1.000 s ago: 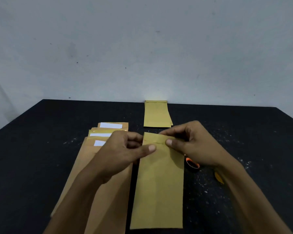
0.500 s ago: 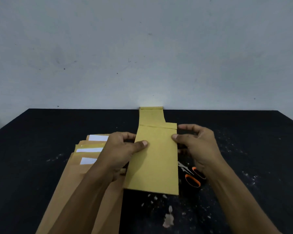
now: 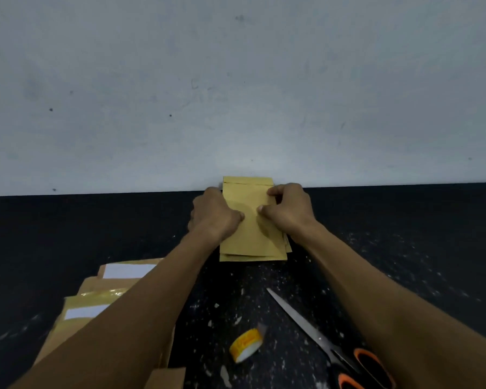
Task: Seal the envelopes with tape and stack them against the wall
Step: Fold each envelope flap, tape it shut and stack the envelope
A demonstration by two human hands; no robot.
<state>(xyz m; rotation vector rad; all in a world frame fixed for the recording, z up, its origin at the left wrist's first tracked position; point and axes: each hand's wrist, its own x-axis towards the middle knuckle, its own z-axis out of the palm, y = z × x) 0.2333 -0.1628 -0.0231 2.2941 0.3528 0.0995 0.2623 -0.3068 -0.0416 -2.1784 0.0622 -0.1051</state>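
Note:
A yellow-brown sealed envelope [image 3: 250,234] lies on top of the stack of envelopes [image 3: 253,257] against the wall, at the far middle of the black table. My left hand [image 3: 212,213] grips its left edge, thumb on top. My right hand [image 3: 288,210] grips its right edge, thumb pressing the top face. The envelope's top end touches the wall. Below left, under my left forearm, lies a pile of unsealed brown envelopes [image 3: 107,296] with white strips showing.
A small roll of yellow tape [image 3: 246,345] lies near the front middle of the table [image 3: 404,234]. Scissors [image 3: 334,349] with orange handles lie to its right, blades pointing up-left. White scraps and specks dot the dark surface. The grey wall [image 3: 236,94] rises behind.
Both hands carried the envelope forward from near me onto the stack at the wall. The view tilted, bringing the tape roll and the whole scissors into sight.

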